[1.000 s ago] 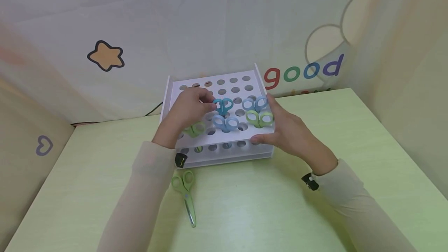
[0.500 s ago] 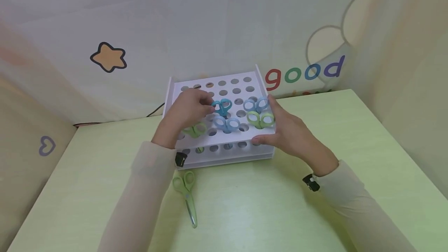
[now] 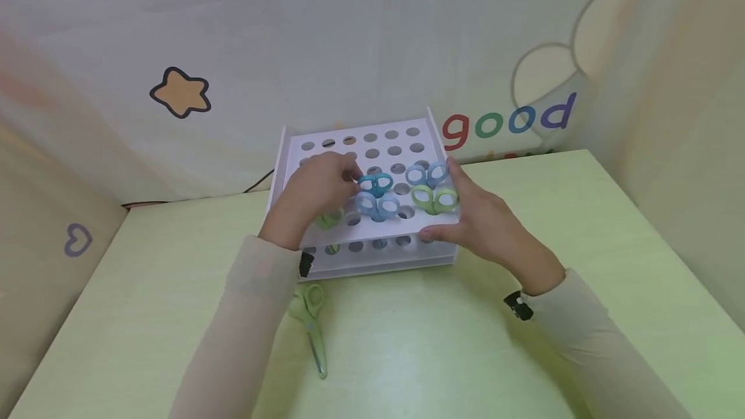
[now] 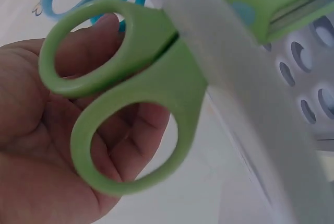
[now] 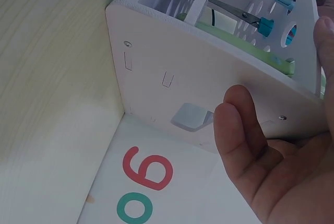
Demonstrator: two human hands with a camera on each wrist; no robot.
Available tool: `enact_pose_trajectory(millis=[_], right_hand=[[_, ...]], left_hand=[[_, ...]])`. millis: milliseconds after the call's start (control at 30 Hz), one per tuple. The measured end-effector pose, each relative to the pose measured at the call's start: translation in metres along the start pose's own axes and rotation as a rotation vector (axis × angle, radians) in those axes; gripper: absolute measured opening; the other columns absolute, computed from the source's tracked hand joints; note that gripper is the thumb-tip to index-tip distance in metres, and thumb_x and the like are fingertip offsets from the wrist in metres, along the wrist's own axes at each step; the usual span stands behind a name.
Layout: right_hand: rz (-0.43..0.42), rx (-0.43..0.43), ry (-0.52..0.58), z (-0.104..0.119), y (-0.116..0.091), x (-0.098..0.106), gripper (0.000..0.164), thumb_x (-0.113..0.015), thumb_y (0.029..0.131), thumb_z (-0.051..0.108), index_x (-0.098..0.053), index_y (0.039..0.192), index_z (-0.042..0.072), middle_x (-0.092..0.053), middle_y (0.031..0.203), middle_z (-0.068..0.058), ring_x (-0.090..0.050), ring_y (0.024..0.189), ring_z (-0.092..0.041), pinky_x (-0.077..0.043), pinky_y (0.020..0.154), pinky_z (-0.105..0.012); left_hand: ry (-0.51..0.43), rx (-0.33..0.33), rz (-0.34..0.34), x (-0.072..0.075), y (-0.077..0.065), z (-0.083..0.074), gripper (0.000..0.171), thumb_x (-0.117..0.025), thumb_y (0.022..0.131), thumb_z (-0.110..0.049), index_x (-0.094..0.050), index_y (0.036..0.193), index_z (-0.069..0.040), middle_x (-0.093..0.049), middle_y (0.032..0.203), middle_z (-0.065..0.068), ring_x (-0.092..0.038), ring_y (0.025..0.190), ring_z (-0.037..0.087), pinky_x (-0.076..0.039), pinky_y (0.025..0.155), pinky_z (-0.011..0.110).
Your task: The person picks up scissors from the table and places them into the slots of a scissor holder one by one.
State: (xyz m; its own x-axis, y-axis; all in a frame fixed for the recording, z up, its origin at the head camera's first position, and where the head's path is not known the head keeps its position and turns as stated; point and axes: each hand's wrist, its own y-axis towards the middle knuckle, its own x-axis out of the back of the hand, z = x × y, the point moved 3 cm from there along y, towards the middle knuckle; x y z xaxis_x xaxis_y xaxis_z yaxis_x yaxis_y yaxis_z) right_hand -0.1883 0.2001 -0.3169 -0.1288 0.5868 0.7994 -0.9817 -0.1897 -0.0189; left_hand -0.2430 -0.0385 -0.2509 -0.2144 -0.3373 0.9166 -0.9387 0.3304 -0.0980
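A white two-layer rack point(image 3: 372, 230) with rows of round holes stands tilted on the table. My left hand point(image 3: 317, 193) pinches the handle of teal scissors point(image 3: 375, 187), whose blades sit in a hole; the right wrist view shows a blade point(image 5: 229, 10) between the layers. Pale blue scissors point(image 3: 378, 209) stand just in front of them. Green scissors point(image 4: 162, 72) stand at the rack's front left, partly hidden by my left hand in the head view. My right hand point(image 3: 489, 222) grips the rack's right side, thumb at the front edge, beside more pale blue scissors point(image 3: 427, 178) and green scissors point(image 3: 432, 204).
Another pair of green scissors point(image 3: 313, 325) lies on the pale green table point(image 3: 419, 341) before the rack, partly behind my left sleeve point(image 3: 244, 315). A printed cloth point(image 3: 349, 37) hangs close behind the rack. A dark cable point(image 3: 259, 181) runs behind it at left.
My left hand has turned and moved slightly forward and down with the teal scissors, which now sit lower and straighter in the rack. The right hand keeps its hold.
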Motion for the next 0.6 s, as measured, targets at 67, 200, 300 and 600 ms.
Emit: enact_pose_trajectory(millis=[67, 200, 300, 600], right_hand=[[0.004, 0.002, 0.001, 0.001, 0.0, 0.0, 0.133, -0.087, 0.076, 0.052, 0.008, 0.163, 0.018, -0.042, 0.152, -0.013, -0.05, 0.117, -0.032, -0.045, 0.098, -0.05], [0.011, 0.001, 0.004, 0.002, 0.0, 0.001, 0.133, -0.086, 0.075, 0.053, 0.008, 0.163, 0.018, -0.042, 0.151, -0.013, -0.05, 0.117, -0.032, -0.045, 0.097, -0.05], [0.01, -0.001, 0.009, 0.002, 0.0, 0.002, 0.133, -0.086, 0.075, 0.053, 0.008, 0.163, 0.018, -0.042, 0.152, -0.013, -0.05, 0.116, -0.032, -0.045, 0.096, -0.05], [-0.004, 0.007, 0.022, 0.002, -0.002, 0.004, 0.132, -0.087, 0.076, 0.052, 0.007, 0.163, 0.019, -0.042, 0.151, -0.012, -0.05, 0.114, -0.032, -0.046, 0.091, -0.048]], left_hand=[[-0.026, -0.011, -0.013, 0.003, -0.005, 0.003, 0.028, -0.065, 0.097, -0.017, -0.071, 0.124, -0.01, -0.067, 0.125, 0.005, -0.058, 0.114, 0.023, -0.044, 0.099, 0.042], [-0.12, -0.038, -0.061, 0.008, -0.019, 0.015, 0.028, -0.065, 0.097, -0.021, -0.071, 0.123, -0.011, -0.069, 0.119, 0.003, -0.06, 0.111, 0.022, -0.045, 0.096, 0.041], [-0.195, -0.039, -0.104, 0.012, -0.031, 0.027, 0.027, -0.065, 0.098, -0.025, -0.072, 0.122, -0.013, -0.068, 0.112, 0.002, -0.059, 0.103, 0.022, -0.047, 0.087, 0.041], [-0.44, -0.033, -0.339, 0.014, -0.075, 0.079, 0.025, -0.065, 0.1, -0.022, -0.072, 0.122, -0.012, -0.067, 0.112, 0.004, -0.055, 0.091, 0.022, -0.047, 0.07, 0.034]])
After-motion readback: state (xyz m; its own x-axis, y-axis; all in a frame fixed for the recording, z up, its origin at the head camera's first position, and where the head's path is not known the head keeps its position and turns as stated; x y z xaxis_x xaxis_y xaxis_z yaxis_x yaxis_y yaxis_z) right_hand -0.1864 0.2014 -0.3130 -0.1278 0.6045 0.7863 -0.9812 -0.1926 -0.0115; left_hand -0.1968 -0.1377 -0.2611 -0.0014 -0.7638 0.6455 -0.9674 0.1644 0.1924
